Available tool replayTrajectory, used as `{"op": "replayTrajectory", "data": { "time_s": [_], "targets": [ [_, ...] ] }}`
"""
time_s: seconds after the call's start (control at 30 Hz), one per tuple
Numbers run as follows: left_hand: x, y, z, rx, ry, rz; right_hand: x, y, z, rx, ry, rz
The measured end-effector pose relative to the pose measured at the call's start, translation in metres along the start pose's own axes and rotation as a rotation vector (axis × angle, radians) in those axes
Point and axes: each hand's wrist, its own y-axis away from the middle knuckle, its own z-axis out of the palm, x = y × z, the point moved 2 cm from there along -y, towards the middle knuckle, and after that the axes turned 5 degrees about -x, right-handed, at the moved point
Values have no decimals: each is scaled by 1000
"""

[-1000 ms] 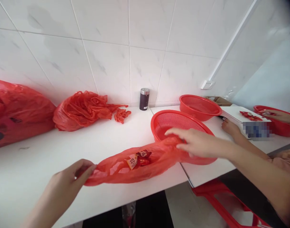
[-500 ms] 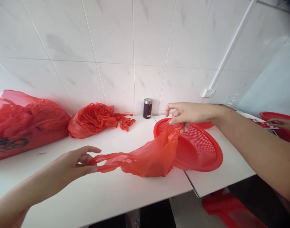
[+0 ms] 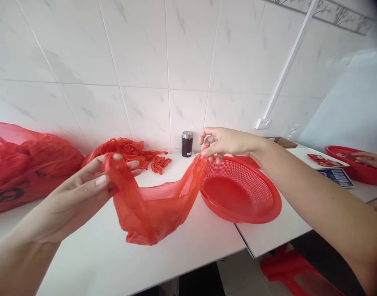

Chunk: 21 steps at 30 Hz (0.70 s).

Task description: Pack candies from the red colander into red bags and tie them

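Observation:
A thin red plastic bag [image 3: 154,213] hangs slack between my two hands above the white table. My left hand [image 3: 86,185] grips one end of it, with the plastic looped over the fingers and the thumb in front. The other end is pinched between the thumb and fingers of my right hand [image 3: 219,144], raised over the rim of a red plastic colander [image 3: 246,193]. The colander's bottom and perforated side show nothing in them.
Crumpled red bags [image 3: 122,150] and a large stuffed red bag [image 3: 31,168] lie to the left. A dark flask [image 3: 187,144] stands by the wall. At right are a digital scale [image 3: 336,177], another red basin [image 3: 357,168] and another person's hand [image 3: 371,159]. A red stool [image 3: 290,267] stands below.
My left hand has risen and turned, and its end of the bag has come up with it. The bag, earlier stretched sideways, now sags in a U. The view has shifted slightly right.

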Motion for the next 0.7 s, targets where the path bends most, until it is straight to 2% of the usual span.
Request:
{"op": "replayTrajectory", "data": {
  "time_s": [0.1, 0.2, 0.27, 0.33, 0.43, 0.53, 0.6, 0.7],
  "targets": [
    [-7, -13, 13, -103, 5, -109, -13, -12, 19, 40, -35, -136],
    [-13, -27, 29, -156, -180, -245, -33, -28, 56, -21, -107, -330],
    [-17, -36, 38, -168, -316, -308, -43, -39, 79, -35, -167, -487],
    [-21, -43, 41, -147, -337, -345, -44, -48, 94, 37, -201, -602],
    [-30, -45, 37, -105, -175, -351, -22, -62, 100, 135, -160, -587],
    [-40, -42, 32, -117, -95, -343, 11, -73, 104, 70, -147, -465],
    [-48, -41, 31, -136, -82, -325, 25, -71, 111, 58, -199, -441],
    [-56, -40, 31, -117, -33, -313, 25, -50, 124, 265, -245, -498]
  ]
}}
